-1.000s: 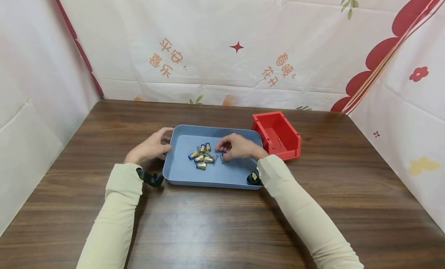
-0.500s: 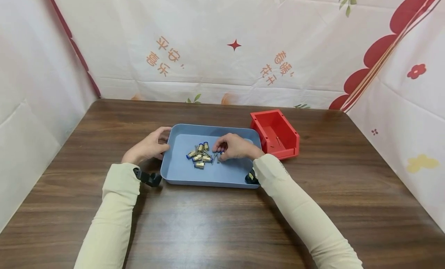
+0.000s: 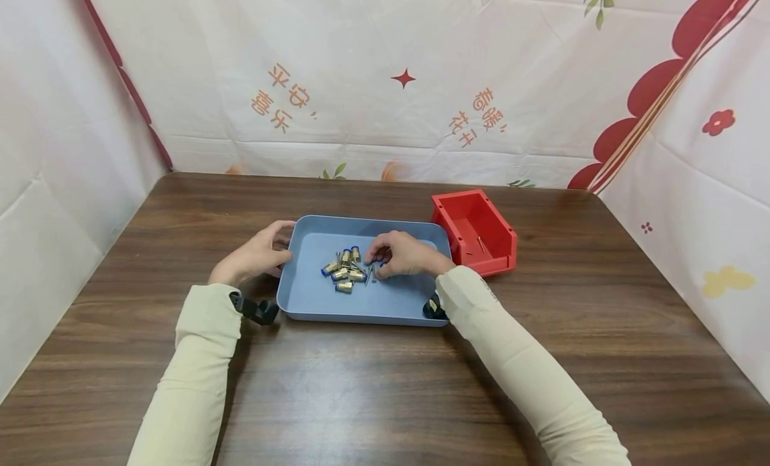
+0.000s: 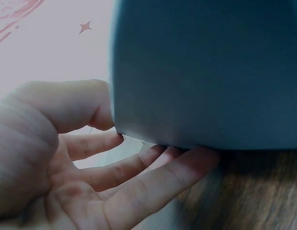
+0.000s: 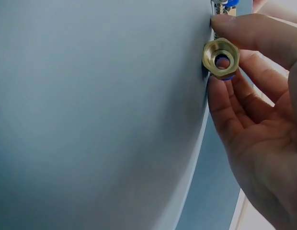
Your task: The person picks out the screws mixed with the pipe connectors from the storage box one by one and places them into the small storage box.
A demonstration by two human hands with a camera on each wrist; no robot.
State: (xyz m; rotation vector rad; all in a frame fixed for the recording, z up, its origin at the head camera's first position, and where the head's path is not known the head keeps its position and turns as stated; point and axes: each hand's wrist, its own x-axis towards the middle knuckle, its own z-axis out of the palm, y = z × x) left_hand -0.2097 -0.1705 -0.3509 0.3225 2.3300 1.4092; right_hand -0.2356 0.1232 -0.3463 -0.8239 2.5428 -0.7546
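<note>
In the head view, my left hand [image 3: 255, 255] is at the left end of a blue-grey tray [image 3: 319, 307]. The left wrist view shows its thumb against the tray's edge and fingertips reaching under the wall [image 4: 187, 86]. My right hand [image 3: 406, 253] is over the tray's inside, fingers bent, thumb and index tips apart. Two small screws [image 3: 370, 277] lie between those tips, the thumb right at one. A brass fitting [image 5: 221, 58] with a blue end sits close beside the right thumb and fingers. Several more brass fittings [image 3: 345, 287], mixed with screws, form a pile to the left.
Against the tray's right end stands a red bin [image 3: 496, 233] with a few small screws [image 3: 481, 244] inside. Both are on a dark wood table [image 3: 349, 386]. A white printed cloth [image 3: 361, 105] hangs behind and along both sides.
My right hand has shifted slightly left inside the tray, and the screw at its thumb has moved left towards the other screw. The left hand keeps its place at the tray's end.
</note>
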